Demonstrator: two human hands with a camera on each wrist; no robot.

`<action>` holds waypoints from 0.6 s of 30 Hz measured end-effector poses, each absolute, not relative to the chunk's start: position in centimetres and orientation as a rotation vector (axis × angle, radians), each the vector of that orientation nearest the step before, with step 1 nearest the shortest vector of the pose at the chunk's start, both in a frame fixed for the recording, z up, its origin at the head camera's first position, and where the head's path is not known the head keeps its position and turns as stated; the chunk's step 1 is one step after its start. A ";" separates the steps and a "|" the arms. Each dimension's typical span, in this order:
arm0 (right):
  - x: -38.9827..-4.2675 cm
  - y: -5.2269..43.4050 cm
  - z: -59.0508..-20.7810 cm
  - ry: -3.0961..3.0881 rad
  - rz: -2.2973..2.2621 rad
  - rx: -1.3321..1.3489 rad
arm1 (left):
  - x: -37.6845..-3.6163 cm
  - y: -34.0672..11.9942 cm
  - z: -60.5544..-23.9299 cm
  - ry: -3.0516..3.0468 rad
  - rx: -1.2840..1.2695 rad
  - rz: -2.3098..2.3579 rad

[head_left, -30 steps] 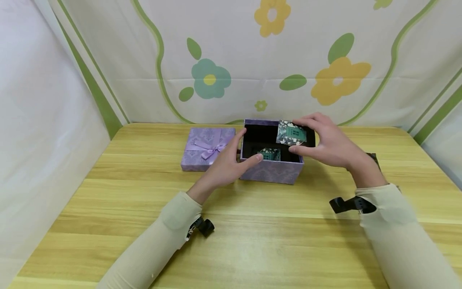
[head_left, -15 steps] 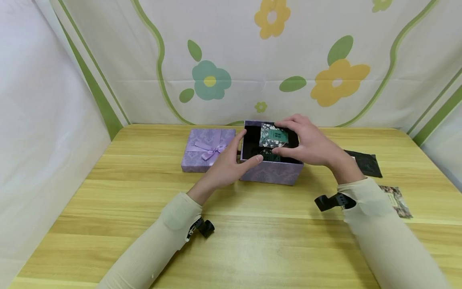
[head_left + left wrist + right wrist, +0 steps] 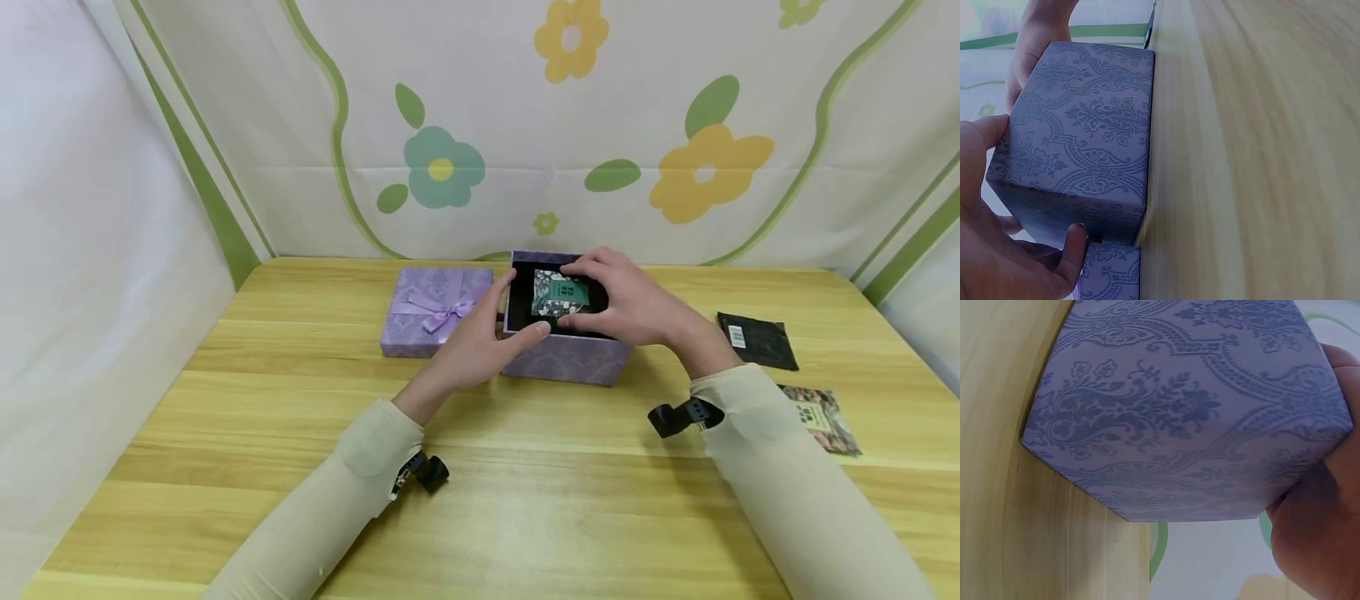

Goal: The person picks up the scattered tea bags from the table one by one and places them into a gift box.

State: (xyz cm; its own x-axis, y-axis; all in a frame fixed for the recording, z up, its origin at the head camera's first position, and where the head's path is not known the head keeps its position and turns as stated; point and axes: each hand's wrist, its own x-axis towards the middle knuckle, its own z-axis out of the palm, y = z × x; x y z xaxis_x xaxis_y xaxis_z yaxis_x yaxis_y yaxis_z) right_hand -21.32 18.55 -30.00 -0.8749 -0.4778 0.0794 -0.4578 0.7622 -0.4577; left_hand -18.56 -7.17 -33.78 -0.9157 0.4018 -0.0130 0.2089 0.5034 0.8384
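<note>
Floral-printed cloth (image 3: pixel 510 125) backs a wood-grain table (image 3: pixel 562 500). Standing towards the table's far edge: 1 open purple box (image 3: pixel 566 360), dark inside, with its lid (image 3: pixel 401 340) just beside it on the left, a ribbon bow (image 3: pixel 444 315) on top.

Right hand (image 3: pixel 630 304): thumb and fingers bent towards each other, gap about as wide as the green-labelled packet (image 3: pixel 561 293), which they pinch at its near and far edges. Packet location: in the box opening, face up. How deep it sits cannot be told.

Left hand (image 3: pixel 480 342): fingers spread, thumb at the near rim, index finger at the left end; it steadies the box without closing round it.

To the right on the table, 2 more packets: 1 black packet (image 3: pixel 761 342) with a white label, 1 brown patterned packet (image 3: pixel 825 421) partly behind the sleeve (image 3: pixel 795 467).

Handling estimate: green-labelled packet probably light, thin and pliable, film perhaps slippery. Best held by 2 opposite edges, lightly, since squeezing could buckle it. Box looks like stiff card; likely to slide if nudged, so bracing at a wall or corner suits it.
</note>
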 end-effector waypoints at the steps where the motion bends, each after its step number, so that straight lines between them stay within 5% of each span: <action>1: -21.4 18.5 -30.0 2.909 -0.723 -0.777 | -18.6 -7.2 -33.7 2.540 0.524 1.375; 18: -21.7 17.1 -30.1 2.976 -0.365 -0.820 | -18.6 -7.4 -33.6 2.544 0.521 1.368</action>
